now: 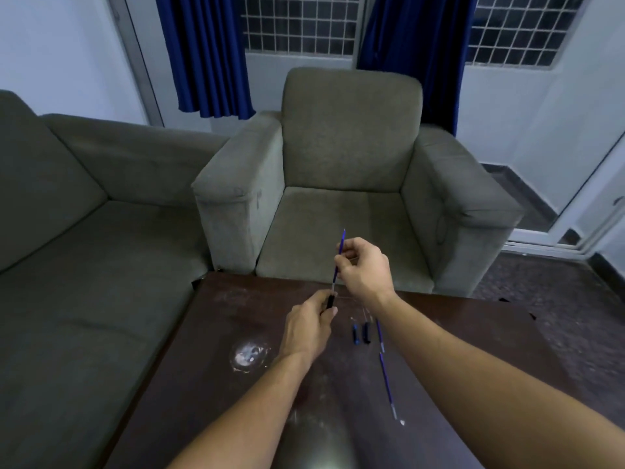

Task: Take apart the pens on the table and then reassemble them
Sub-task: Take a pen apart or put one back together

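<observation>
Hovering above the dark wooden table (473,350) at frame centre, a thin blue pen refill (342,240) is pinched by the right hand (363,269), its lower end in a short black barrel (330,301) gripped by the left hand (307,330). Two dark caps (355,334) and loose blue refills (386,380) are laid lower right of them.

A dark brown table (236,316), scuffed with pale streaks, is seen in the foreground. A round whitish stain (249,356) is borne left of centre. To the right, a short blue pen piece (355,333) and a short black pen piece (366,332) are laid side by side (just apart), with a thin blue refill (380,333) beside them. A second blue refill (388,387) is laid nearer, with a small white speck (402,423) by its tip.
</observation>
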